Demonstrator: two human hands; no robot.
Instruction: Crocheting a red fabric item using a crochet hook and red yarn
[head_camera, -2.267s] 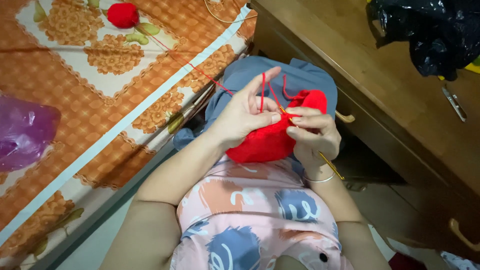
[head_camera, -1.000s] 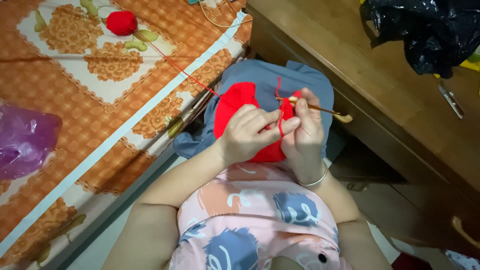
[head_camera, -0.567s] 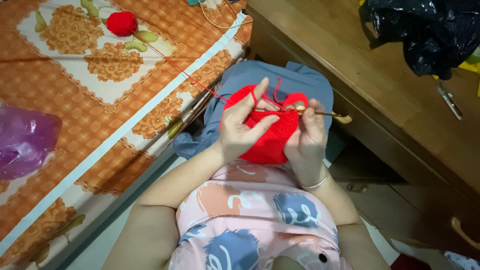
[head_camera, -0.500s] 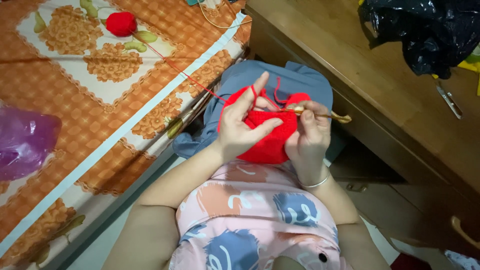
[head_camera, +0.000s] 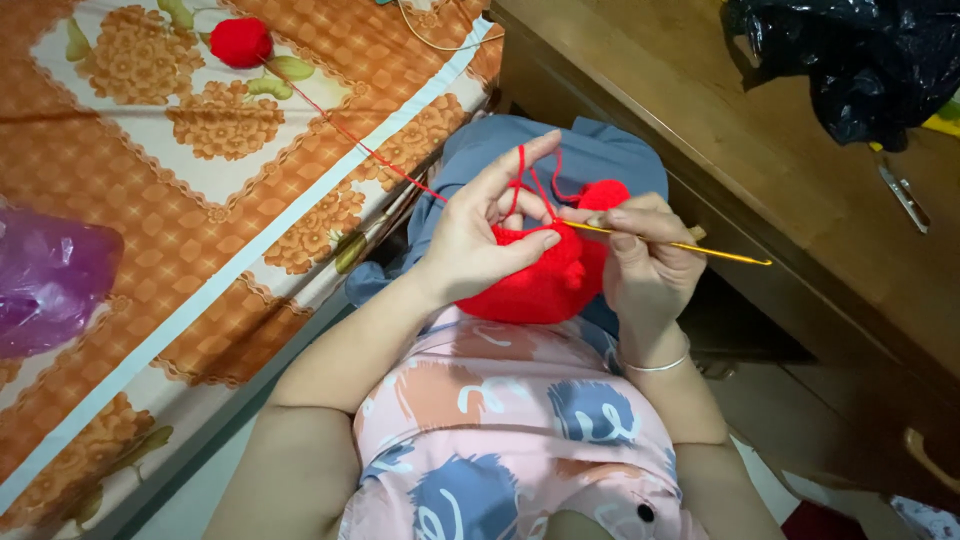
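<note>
My left hand (head_camera: 485, 230) grips a red crocheted piece (head_camera: 545, 285) over my lap, with its index finger raised and the red yarn strand (head_camera: 370, 155) looped over it. My right hand (head_camera: 645, 255) pinches a yellow crochet hook (head_camera: 690, 245), whose tip meets the red piece near my left thumb. The strand runs up and left across the bed to a red yarn ball (head_camera: 240, 40) lying on the sheet.
An orange floral bedsheet (head_camera: 150, 200) covers the bed on the left, with a purple plastic bag (head_camera: 50, 280) on it. A wooden table (head_camera: 720, 110) on the right carries a black plastic bag (head_camera: 860, 55) and a small metal tool (head_camera: 905, 195).
My left index finger has lifted with the yarn over it. The hook now points right and lies more level. The red piece has sunk lower between my hands.
</note>
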